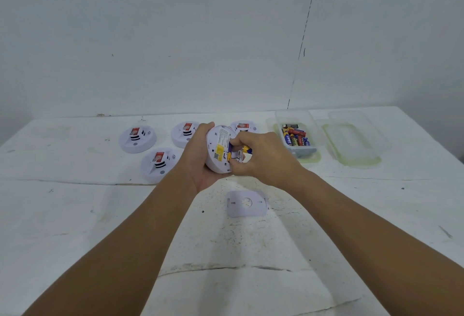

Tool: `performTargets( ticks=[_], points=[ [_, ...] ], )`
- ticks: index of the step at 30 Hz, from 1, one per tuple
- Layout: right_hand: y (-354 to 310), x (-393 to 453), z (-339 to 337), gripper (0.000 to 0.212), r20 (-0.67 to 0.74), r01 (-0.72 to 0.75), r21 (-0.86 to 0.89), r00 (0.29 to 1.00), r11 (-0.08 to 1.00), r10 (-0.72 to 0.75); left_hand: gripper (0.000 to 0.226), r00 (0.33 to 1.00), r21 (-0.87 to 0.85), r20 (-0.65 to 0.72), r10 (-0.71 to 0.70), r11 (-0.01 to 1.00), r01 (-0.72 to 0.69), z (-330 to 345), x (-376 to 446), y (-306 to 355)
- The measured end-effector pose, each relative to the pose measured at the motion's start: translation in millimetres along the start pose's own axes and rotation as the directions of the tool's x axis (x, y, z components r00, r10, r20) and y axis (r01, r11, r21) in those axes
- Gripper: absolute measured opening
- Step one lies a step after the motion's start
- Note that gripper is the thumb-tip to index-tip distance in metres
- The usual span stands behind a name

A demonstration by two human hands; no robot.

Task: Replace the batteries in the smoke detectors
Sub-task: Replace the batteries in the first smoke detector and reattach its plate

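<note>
- Forearms over white, stained, cracked table (75, 215); bracket (246, 203) below hands.
- Left hand (198, 157) cupping detector (221, 150) above table; right hand (261, 157) pinching battery (245, 150) at its compartment.
- Behind: four detectors (137, 138), battery box (296, 135), lid (351, 140), white wall (175, 39).

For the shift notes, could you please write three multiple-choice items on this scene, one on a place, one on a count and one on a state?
1. Where does the white mounting plate lie?
A. In the battery container
B. On the table, nearer the person than the hands
C. On top of a detector

2. How many smoke detectors rest on the table?
A. Four
B. Two
C. Six

3. What is the right hand doing?
A. Resting flat on the table
B. Holding a lid
C. Pinching a battery at the held smoke detector

Answers: 1 B, the plate lies below the hands; 2 A, four lie on the table; 3 C, the fingers pinch it while the left hand holds the detector.
</note>
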State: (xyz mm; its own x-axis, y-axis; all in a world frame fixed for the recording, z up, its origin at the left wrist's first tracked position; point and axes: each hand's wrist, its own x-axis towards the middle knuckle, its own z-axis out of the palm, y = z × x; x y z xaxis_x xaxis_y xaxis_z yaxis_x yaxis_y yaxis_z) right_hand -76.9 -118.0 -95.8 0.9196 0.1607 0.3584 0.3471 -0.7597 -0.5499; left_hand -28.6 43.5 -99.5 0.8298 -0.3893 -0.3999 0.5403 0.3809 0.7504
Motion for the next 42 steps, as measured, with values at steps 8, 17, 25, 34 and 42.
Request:
performTargets(
  ticks=[8,17,25,34,42],
  points=[
    [-4,2,-2,0.030,0.031,-0.025,0.014,0.999,1.000,0.024,0.044,1.000,-0.031,-0.008,-0.006,0.999,0.006,3,-3,2],
    [-13,9,5,0.030,0.007,-0.040,0.012,0.999,0.999,0.040,0.041,1.000,-0.006,-0.024,-0.008,1.000,0.008,-3,-7,13],
    [-12,16,12,0.025,-0.010,0.002,0.013,1.000,1.000,-0.002,0.041,1.000,0.040,0.002,-0.026,0.999,0.026,-10,-4,21],
    [-8,18,17,0.023,-0.015,0.011,0.024,1.000,1.000,-0.011,0.041,0.999,0.046,0.026,-0.038,0.998,0.036,-12,-1,22],
    [-10,14,23,0.025,-0.011,-0.065,0.063,0.998,0.996,0.066,0.043,0.998,0.089,0.016,-0.056,0.995,0.054,-20,3,21]
  ],
)
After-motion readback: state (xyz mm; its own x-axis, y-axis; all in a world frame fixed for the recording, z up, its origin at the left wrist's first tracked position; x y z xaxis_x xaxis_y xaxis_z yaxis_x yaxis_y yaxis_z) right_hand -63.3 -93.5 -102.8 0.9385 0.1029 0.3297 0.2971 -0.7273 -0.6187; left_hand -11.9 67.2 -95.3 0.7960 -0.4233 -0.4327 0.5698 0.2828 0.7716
